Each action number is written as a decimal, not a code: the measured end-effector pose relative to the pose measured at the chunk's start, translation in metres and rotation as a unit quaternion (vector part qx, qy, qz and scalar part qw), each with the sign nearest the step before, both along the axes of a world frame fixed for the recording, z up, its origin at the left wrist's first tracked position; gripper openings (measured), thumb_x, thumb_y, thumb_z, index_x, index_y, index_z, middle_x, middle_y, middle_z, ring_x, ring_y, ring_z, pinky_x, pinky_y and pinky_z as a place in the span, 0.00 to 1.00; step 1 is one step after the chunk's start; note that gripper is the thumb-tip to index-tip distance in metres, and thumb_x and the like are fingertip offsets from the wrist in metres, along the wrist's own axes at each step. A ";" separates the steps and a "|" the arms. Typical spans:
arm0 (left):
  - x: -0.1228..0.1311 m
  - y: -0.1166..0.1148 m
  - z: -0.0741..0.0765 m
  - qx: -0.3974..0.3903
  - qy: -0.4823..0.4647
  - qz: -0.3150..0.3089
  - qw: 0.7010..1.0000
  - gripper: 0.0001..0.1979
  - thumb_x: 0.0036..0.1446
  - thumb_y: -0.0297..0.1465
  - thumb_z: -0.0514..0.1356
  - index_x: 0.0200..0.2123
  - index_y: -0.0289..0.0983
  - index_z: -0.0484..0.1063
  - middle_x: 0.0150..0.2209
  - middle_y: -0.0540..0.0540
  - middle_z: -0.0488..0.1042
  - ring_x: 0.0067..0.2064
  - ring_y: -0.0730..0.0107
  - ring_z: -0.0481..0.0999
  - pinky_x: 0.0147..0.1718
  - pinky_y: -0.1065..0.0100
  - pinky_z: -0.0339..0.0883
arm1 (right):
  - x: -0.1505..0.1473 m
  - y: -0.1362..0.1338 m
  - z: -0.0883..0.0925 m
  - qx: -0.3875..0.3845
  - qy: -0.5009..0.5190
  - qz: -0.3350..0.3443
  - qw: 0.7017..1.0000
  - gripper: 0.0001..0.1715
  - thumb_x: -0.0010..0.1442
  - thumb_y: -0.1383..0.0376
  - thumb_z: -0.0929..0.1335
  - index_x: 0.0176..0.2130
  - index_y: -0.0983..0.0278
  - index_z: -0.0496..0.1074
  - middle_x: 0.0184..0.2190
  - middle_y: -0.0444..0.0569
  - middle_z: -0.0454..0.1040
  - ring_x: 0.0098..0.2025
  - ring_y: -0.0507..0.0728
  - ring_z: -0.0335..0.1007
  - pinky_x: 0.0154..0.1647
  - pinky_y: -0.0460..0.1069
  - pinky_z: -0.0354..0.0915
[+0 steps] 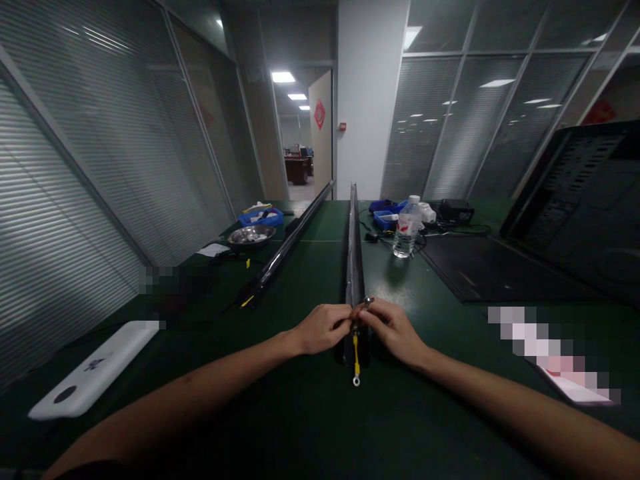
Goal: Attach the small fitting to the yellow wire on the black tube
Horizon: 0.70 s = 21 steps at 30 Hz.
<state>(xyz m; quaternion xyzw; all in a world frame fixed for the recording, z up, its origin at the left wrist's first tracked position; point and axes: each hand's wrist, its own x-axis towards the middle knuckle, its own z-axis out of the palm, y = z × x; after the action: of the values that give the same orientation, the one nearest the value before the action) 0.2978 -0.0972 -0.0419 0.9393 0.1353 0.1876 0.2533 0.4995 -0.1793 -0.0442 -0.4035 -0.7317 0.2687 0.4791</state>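
Note:
A long dark rail point(354, 267) lies lengthwise on the green table, pointing away from me. My left hand point(323, 328) and my right hand point(394, 331) meet over its near end, fingertips pinched together. What sits between the fingertips is too small and covered to make out. A small shiny metal piece point(369, 302) shows at my right fingers; whether it is a ring or a part, I cannot tell. Just below the hands, a short yellow wire point(357, 350) sticks out past the rail's end, tipped with a metal ring terminal point(356, 381).
Another dark rail point(285, 250) lies slantwise to the left. A metal bowl point(251, 235) and a blue tray point(261, 219) stand behind it. On the right are a water bottle point(407, 227), blue bins point(386, 220) and a black mat point(500, 267). A white case point(95, 370) lies near left.

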 end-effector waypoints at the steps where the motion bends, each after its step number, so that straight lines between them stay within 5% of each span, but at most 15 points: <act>1: 0.000 0.000 0.000 0.001 0.000 0.002 1.000 0.09 0.68 0.26 0.50 0.37 0.36 0.69 0.37 0.47 0.73 0.39 0.66 0.74 0.42 0.69 0.66 | 0.000 0.001 -0.001 -0.007 0.006 0.000 1.000 0.16 0.72 0.58 0.64 0.41 0.62 0.79 0.35 0.48 0.75 0.38 0.57 0.72 0.39 0.50 0.66; 15: 0.002 -0.004 0.005 0.016 0.002 0.007 1.000 0.10 0.68 0.26 0.49 0.39 0.36 0.70 0.36 0.48 0.72 0.37 0.67 0.73 0.40 0.70 0.65 | -0.002 -0.001 -0.009 -0.025 0.010 -0.098 0.995 0.18 0.70 0.56 0.66 0.34 0.65 0.74 0.28 0.45 0.72 0.28 0.53 0.66 0.29 0.47 0.60; 21: 0.001 -0.003 0.005 0.008 0.007 0.006 1.000 0.09 0.68 0.26 0.50 0.39 0.36 0.69 0.37 0.47 0.73 0.38 0.66 0.74 0.42 0.69 0.66 | -0.003 -0.002 -0.006 -0.004 -0.012 -0.083 0.996 0.16 0.71 0.57 0.65 0.40 0.64 0.76 0.30 0.46 0.75 0.29 0.54 0.70 0.29 0.47 0.63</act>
<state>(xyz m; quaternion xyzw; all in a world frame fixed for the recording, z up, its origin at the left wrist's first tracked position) 0.2985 -0.0998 -0.0370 0.9418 0.1413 0.1833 0.2440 0.4970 -0.1815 -0.0501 -0.4685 -0.7003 0.2261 0.4889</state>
